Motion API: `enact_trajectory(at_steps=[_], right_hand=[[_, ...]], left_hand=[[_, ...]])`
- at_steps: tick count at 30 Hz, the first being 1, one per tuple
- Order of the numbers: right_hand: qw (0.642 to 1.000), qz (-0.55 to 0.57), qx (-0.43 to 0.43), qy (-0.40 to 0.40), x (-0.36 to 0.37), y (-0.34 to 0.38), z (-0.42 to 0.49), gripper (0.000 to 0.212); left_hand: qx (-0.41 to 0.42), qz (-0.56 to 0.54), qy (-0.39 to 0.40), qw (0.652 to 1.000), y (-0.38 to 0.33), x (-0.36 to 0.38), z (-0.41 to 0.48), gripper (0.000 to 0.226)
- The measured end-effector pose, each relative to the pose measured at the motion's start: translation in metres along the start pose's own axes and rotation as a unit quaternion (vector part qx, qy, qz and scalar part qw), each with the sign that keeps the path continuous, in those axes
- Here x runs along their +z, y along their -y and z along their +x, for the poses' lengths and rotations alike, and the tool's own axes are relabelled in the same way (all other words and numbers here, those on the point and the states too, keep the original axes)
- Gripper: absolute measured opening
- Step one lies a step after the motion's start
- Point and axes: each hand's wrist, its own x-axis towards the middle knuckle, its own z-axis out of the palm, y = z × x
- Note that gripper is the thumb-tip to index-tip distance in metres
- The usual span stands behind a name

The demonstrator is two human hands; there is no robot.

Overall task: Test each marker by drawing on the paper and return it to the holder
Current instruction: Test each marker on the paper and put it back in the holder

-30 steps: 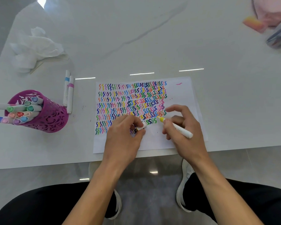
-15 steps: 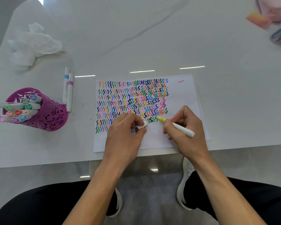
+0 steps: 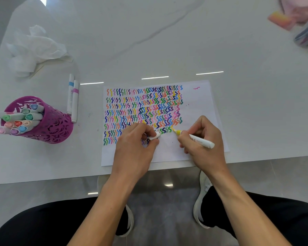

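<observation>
Testing step: my R hand (image 3: 204,139) pinches the yellow marker (image 3: 199,140), tip on the paper (image 3: 203,107) at the end of a squiggle row. L hand (image 3: 133,148) is curled on the cap (image 3: 154,136), resting on the sheet. Next, prob: finish the mark, recap, carry left to the holder (image 3: 50,125). Paper sits near the table (image 3: 167,41) edge. Open top btw paper & holder, with 2 loose markers (image 3: 73,98) lying there.

Glossy white worktop (image 3: 167,50) fills the view, with a grey vein (image 3: 167,23) sweeping across its far side. Three thin light strips (image 3: 155,77) gleam on the surface. Below the near edge there's polished grey floor (image 3: 158,219), catching a small bright glint too.
</observation>
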Motion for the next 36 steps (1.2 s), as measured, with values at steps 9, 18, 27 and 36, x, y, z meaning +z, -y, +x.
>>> enact_trajectory(at_steps=[9,18,27,36], right_hand=[[0.999,0.050,-0.010,0.019,-0.003,0.002,-0.002,0.017],[0.994,0.101,-0.041,0.028,-0.002,0.014,-0.006,0.018],[0.981,0.194,-0.015,0.023,-0.005,0.029,-0.005,0.018],[0.983,0.171,-0.014,0.062,0.001,0.027,-0.007,0.018]], left_hand=[[0.022,0.008,-0.006,1.000,0.001,0.001,0.000,0.017],[0.041,-0.047,-0.075,0.995,-0.005,-0.005,-0.004,0.011],[-0.017,-0.216,-0.023,0.976,-0.007,-0.003,-0.006,0.014],[0.000,-0.230,0.024,0.973,-0.009,-0.006,-0.011,0.019]])
